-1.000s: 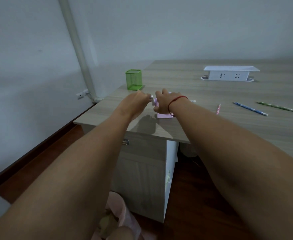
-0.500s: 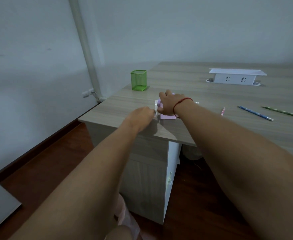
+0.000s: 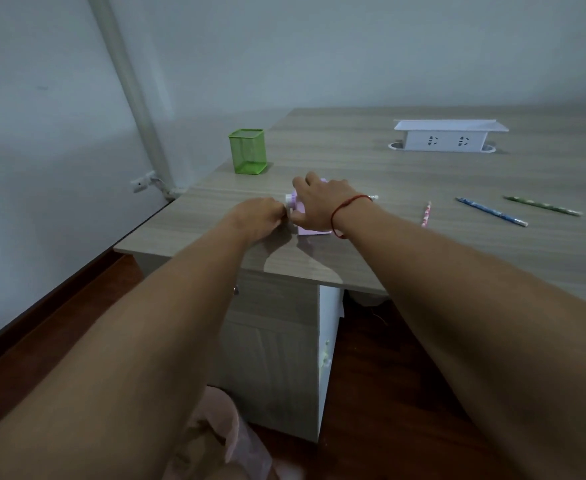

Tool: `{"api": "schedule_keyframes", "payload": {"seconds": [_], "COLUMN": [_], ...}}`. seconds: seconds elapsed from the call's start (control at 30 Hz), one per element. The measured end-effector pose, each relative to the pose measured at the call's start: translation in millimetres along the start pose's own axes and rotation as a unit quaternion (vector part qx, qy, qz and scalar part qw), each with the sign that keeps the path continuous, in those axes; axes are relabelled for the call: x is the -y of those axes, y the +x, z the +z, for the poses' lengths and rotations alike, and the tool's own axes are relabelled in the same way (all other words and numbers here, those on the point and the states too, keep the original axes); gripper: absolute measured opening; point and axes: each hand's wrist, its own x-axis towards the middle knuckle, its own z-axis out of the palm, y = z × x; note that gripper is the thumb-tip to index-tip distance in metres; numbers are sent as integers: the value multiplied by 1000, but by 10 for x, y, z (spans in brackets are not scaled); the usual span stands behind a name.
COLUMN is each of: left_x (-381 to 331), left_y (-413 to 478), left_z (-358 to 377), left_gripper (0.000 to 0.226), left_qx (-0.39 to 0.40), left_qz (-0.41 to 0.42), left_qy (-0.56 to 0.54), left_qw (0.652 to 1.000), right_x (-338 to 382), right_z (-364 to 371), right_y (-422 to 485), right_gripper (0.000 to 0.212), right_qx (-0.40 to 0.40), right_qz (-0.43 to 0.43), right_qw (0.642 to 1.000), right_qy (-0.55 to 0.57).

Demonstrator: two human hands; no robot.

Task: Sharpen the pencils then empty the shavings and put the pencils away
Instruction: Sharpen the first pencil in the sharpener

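step: sharpening | right hand (image 3: 319, 206) fingers clamp sharpener (image 3: 310, 230) | left hand (image 3: 262, 216) fingers pinch crank (image 3: 288, 199) | next: likely keep cranking, steady

We see a desk (image 3: 405, 188) topped in pale grey wood-grain laminate, matt and smooth; its cabinet front carries the same finish. The green pencil cup (image 3: 248, 151) is fine wire mesh, see-through. The pink sharpener (image 3: 310, 227) looks like smooth plastic, as does the white socket box (image 3: 445, 138). The loose pencils (image 3: 490, 212) have printed, patterned coatings. The floor (image 3: 385, 403) is dark reddish wood with a faint sheen. A red thread bracelet (image 3: 345, 209) circles one wrist. The walls appear flat and matt.
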Motion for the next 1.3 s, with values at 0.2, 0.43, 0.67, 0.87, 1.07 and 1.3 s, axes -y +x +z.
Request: {"api": "schedule_keyframes", "payload": {"seconds": [0.2, 0.43, 0.67, 0.87, 1.07, 1.3], "left_x": [112, 133, 65, -54, -157, -225], "left_y": [97, 138, -67, -306, -514, -499], "left_z": [-156, -350, -476, -310, -61, -139], "left_gripper": [24, 25, 20, 24, 23, 26], "left_qx": [-16, -116, -191, -223, -200, -133], "left_qz": [38, 74, 80, 40, 46, 38], "left_qy": [60, 104, 87, 28, -18, 20], "left_qw": [997, 985, 974, 973, 979, 990], "right_x": [16, 44, 77, 78, 63, 62], "right_z": [-22, -45, -91, -89, -90, -92], "right_y": [-13, -19, 45, 19, 37, 56], "right_gripper": [49, 52, 55, 58, 56, 56], "right_qx": [9, 17, 58, 61, 71, 83], "right_qz": [0, 27, 50, 47, 44, 38], "right_qw": [1000, 999, 997, 997, 997, 996], "right_qy": [-2, -9, -8, -3, 7, 5]}}
